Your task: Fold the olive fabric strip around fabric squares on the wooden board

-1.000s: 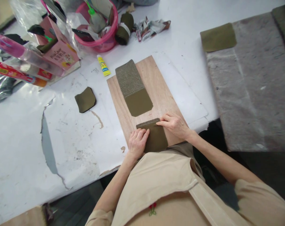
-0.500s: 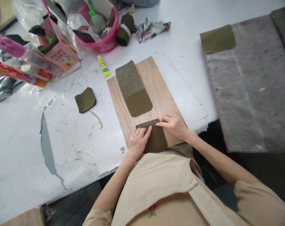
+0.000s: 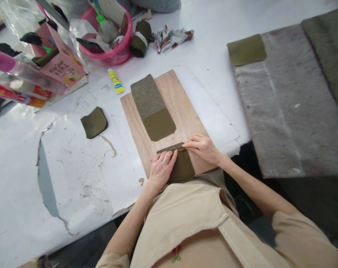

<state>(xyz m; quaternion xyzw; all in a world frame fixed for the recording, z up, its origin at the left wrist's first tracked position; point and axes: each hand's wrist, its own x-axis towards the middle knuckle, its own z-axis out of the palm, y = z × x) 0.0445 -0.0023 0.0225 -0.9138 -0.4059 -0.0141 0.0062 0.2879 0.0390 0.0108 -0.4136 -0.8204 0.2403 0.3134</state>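
An olive-green fabric piece (image 3: 182, 169) lies on a wooden board (image 3: 180, 89) at its near edge, with a narrow strip of rough brownish texture along its far edge. My left hand (image 3: 163, 167) lies on the left part of this piece, fingers stretched out flat near the strip. At the strip's right end, my right hand (image 3: 201, 147) pinches the edge between thumb and fingertips. Farther up the board rests another piece (image 3: 159, 124), smooth olive at its near end and coarse grey-brown at the far end.
Left of the board is a small olive patch (image 3: 94, 123). A yellow glue tube (image 3: 116, 82) lies beyond the board's far left corner. Behind stand a pink basket (image 3: 107, 57) of tools and a pink box (image 3: 61, 61). A large grey fabric-covered panel (image 3: 286, 108) overhangs the table's right side.
The view has shifted slightly, moving the table's contents mostly left. My right fingertips have closed in on the strip's right end; my left hand stays on the piece.
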